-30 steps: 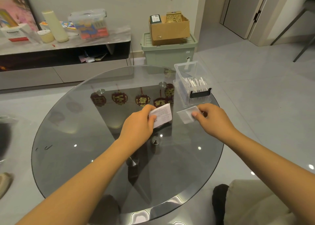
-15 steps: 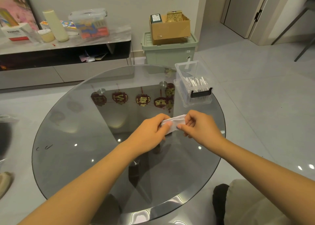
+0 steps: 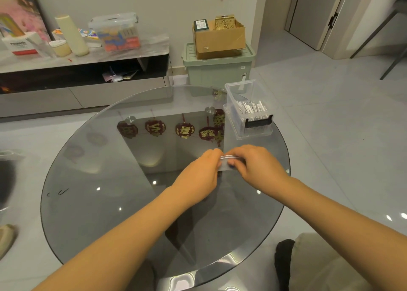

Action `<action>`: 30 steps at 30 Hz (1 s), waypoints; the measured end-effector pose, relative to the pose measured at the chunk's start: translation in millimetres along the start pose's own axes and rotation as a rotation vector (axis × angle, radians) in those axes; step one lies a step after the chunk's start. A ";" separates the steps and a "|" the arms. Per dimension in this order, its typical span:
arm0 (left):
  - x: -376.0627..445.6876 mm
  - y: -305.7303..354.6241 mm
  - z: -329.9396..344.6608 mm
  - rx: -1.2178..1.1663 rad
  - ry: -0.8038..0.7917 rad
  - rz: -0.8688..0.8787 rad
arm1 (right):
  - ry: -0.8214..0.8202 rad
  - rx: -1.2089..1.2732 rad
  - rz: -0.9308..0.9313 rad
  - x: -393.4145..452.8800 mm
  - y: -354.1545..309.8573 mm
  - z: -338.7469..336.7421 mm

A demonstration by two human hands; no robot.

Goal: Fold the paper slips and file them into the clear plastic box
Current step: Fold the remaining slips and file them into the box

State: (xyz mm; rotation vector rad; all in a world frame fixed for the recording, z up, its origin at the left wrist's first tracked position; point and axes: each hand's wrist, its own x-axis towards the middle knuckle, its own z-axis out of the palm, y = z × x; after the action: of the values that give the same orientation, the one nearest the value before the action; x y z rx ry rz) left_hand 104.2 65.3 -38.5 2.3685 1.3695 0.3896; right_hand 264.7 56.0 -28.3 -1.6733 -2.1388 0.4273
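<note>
**Both hands pinched a folded slip over the glass table**

While the two hands met just above the round glass table [image 3: 92, 193], a small white paper slip [image 3: 226, 166] was held between them, a little past the table's centre toward 2 o'clock. The slip looked folded: its upper edge showed as a thin doubled white line, and below that only a narrow pale band was visible. The left hand [image 3: 198, 178] had its fingers curled onto the slip's left end, and the right hand [image 3: 255, 167] pinched the right end with curled fingers and thumb. Most of the slip was covered by the fingers, so its full shape, any print on it and the number of folds could not be made out.

At about 1 o'clock, near the table's rim, stood the clear plastic box [image 3: 242, 114], well apart from the hands. It was open-topped with a black clasp on its near end, and a row of white folded slips [image 3: 251, 108] stood upright inside; how many could not be counted.

Beyond the table at 12 o'clock a cardboard carton [image 3: 220, 39] sat on a pale green storage bin [image 3: 218, 70].
</note>
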 end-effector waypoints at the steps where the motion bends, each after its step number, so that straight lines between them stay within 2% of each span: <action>1: 2.0 -0.4 -3.6 0.007 0.019 0.008 | -0.007 0.017 0.005 1.3 -0.4 -4.6; 9: 40.9 16.5 -43.4 -0.152 0.237 0.101 | 0.163 0.103 -0.011 16.8 -0.3 -57.4; 13: 75.4 27.1 -51.9 -0.316 0.296 0.108 | 0.352 0.140 0.088 29.5 9.8 -74.8; 15: 95.4 28.0 -53.3 -0.340 0.251 0.117 | 0.426 0.151 0.162 34.8 18.0 -79.3; 16: 104.9 25.3 -52.3 -0.258 0.200 0.132 | 0.450 0.151 0.196 37.2 22.9 -79.9; 19: 130.6 11.4 -43.9 0.234 0.026 0.225 | 0.482 0.151 0.282 44.3 36.7 -81.3; 20: 135.3 7.7 -41.0 0.317 0.005 0.250 | 0.485 0.152 0.297 46.5 39.1 -80.7; 25: 140.8 3.4 -43.6 0.469 0.097 0.304 | 0.501 0.151 0.279 56.1 39.2 -79.6; 30: 118.2 3.4 -53.8 0.607 0.025 0.346 | 0.467 0.171 0.257 60.7 32.0 -73.2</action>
State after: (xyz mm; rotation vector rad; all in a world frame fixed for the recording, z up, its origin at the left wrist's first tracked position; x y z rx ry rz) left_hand 142.1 176.6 16.9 3.1218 1.2058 0.0922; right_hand 314.2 122.6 28.0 -1.7476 -1.5215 0.2490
